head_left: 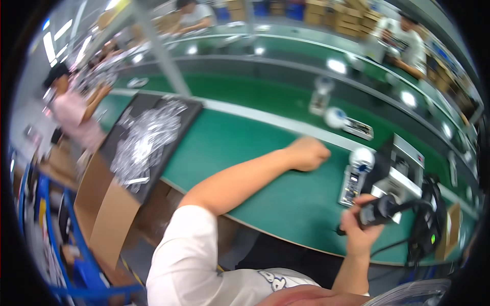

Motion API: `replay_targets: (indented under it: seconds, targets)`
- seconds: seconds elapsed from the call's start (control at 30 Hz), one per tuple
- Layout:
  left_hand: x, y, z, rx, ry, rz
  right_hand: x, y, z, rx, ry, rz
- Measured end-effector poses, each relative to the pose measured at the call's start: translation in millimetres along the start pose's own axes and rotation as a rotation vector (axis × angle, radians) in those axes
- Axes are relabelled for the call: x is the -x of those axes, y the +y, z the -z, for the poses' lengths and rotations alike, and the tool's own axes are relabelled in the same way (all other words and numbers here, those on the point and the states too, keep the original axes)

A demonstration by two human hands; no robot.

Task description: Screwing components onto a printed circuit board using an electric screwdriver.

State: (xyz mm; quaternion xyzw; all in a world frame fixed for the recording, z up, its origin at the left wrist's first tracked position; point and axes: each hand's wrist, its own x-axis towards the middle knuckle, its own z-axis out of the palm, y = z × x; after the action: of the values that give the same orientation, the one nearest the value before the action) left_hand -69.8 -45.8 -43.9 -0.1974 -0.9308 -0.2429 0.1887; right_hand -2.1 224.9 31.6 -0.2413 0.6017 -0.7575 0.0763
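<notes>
My left hand (310,154) is a closed fist at the far side of the green worktable (245,158); whether it holds anything is hidden. Wrapped around a black corded electric screwdriver (376,211) is my right hand (360,229), near the table's right front. Just beyond that hand lies a white device (352,183) with a round head, its long body open and a circuit board showing. The left fist and this device are apart.
A silver box-shaped machine (407,153) stands right of the device, near black equipment (429,229) with a green light. Similar devices (358,128) lie on the green conveyor (245,92) beyond. At left are a dark tray (189,109) of clear plastic pieces and a cardboard box (109,219). Other people work nearby.
</notes>
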Motion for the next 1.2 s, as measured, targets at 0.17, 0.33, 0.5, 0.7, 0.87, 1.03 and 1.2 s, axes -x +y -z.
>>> replay_targets:
  seconds: [0.17,0.33,0.5,0.7,0.87,1.03,1.2]
  targets:
    - [6.2,2.3,6.0,0.008,0.007,0.029,-3.4,-5.7,-3.2,0.081,-0.029,-0.018]
    - [3.6,4.6,11.5,0.013,-0.051,0.069,-6.5,-2.3,-0.1,0.094,-0.035,0.025]
    - [7.8,1.3,6.3,0.024,-0.059,0.087,-5.1,3.6,-1.3,0.082,-0.026,0.065]
    - [3.6,-0.3,13.3,-0.061,-0.071,0.066,-10.8,5.0,5.3,0.03,-0.058,0.074]
    - [-3.5,-1.0,8.1,-0.062,-0.159,0.089,-15.8,7.3,21.8,0.055,-0.045,0.148]
    - [1.0,-0.4,7.3,-0.079,-0.215,0.158,-16.7,16.4,29.4,0.039,-0.009,0.105]
    - [-5.5,0.7,11.0,-0.084,-0.212,0.156,-21.5,10.3,30.2,-0.004,0.009,0.093]
